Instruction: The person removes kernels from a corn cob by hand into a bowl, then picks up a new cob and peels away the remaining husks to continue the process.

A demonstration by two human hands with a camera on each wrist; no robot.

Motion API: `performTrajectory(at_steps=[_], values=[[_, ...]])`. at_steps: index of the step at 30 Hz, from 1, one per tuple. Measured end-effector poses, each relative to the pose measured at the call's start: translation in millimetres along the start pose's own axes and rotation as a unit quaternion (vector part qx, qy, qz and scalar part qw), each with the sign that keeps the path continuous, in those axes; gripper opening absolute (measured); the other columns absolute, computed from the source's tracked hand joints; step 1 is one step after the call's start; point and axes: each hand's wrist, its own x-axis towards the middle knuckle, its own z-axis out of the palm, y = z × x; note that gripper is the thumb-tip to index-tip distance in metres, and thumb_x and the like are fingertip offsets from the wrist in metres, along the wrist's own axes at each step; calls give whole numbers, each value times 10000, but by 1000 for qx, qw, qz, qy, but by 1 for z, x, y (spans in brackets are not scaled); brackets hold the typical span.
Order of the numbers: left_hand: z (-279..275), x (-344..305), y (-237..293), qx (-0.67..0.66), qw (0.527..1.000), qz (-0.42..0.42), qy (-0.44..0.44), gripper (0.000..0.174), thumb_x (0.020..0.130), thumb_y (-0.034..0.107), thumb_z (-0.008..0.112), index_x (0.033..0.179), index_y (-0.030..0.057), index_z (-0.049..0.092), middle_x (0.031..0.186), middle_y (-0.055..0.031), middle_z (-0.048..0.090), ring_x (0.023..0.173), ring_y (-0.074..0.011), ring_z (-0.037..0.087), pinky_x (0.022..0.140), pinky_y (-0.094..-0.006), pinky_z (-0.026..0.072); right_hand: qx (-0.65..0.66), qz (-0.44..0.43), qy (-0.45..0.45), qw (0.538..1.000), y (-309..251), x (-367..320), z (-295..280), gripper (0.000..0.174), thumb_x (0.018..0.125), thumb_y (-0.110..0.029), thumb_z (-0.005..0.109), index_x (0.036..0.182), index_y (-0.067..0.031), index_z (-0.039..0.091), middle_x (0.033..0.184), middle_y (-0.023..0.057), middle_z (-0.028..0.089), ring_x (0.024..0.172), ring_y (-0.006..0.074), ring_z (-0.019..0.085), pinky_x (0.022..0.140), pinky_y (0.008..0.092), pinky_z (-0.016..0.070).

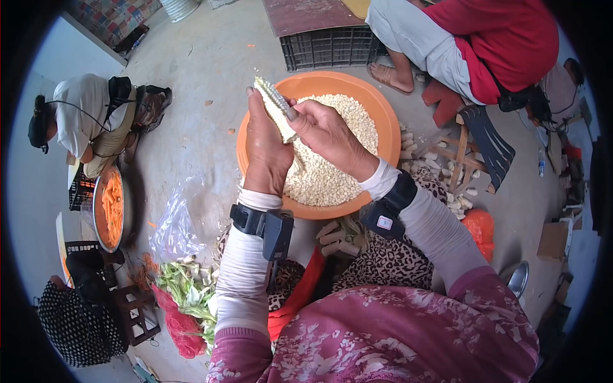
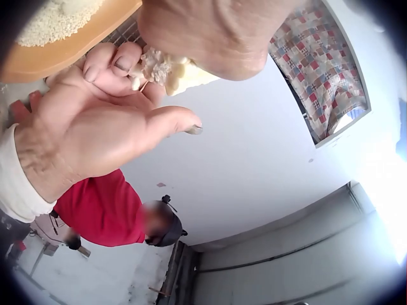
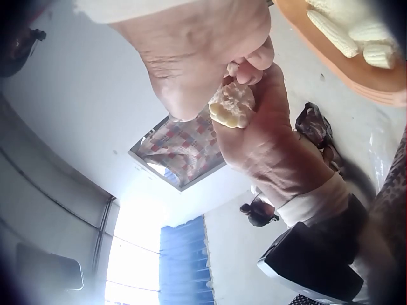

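A pale ear of corn (image 1: 273, 101) is held above the orange basin, part of its cob bare and rows of kernels still on it. My left hand (image 1: 267, 143) grips it from the left, the thumb along its side. From the right, my right hand (image 1: 333, 133) presses its thumb onto the kernels, fingers curled at the ear. The ear's broken end (image 3: 232, 107) shows between both hands in the right wrist view. Loose white kernels (image 1: 325, 182) fill much of the orange basin (image 1: 388, 121). Stripped cobs (image 3: 334, 33) lie inside its edge.
Bare cobs (image 1: 431, 156) are heaped right of the basin, beside a low stool (image 1: 482, 143). A black crate (image 1: 332, 48) stands behind. Husks (image 1: 195, 293) and a clear plastic bag (image 1: 179, 220) lie at left. People sit on both sides, one near a bowl of orange pieces (image 1: 112, 210).
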Motion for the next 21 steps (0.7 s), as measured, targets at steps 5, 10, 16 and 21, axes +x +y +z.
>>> performTrajectory(at_steps=[5, 10, 16, 21], values=[[-2, 5, -4, -19, 999, 6, 28, 502, 963, 492, 365, 908, 31, 556, 838, -93, 601, 788, -212, 593, 756, -340, 501, -35, -14, 32, 999, 22, 6, 3, 426, 949, -372, 492, 976, 44, 579, 749, 130, 612, 734, 157, 599, 656, 334, 473], [-2, 3, -3, -17, 1000, -2, 24, 479, 964, 482, 371, 948, 39, 551, 845, -96, 602, 786, -214, 594, 751, -337, 501, -15, -23, 49, 998, 14, 5, 4, 401, 951, -346, 487, 954, 46, 575, 711, 121, 600, 713, 152, 592, 655, 335, 475], [4, -4, 1, 16, 999, -6, 36, 453, 950, 487, 406, 991, 57, 541, 864, -93, 594, 784, -208, 590, 744, -334, 509, 1, -21, 5, 1000, 4, 0, 3, 366, 937, -324, 499, 876, 31, 564, 694, 89, 570, 691, 132, 554, 620, 338, 446], [3, -3, -1, 15, 999, 8, 37, 450, 945, 489, 423, 998, 54, 526, 844, -89, 586, 784, -203, 587, 739, -336, 513, -22, -16, 33, 999, 24, 6, 7, 379, 944, -321, 468, 834, 36, 535, 688, 153, 569, 665, 218, 581, 619, 369, 442]])
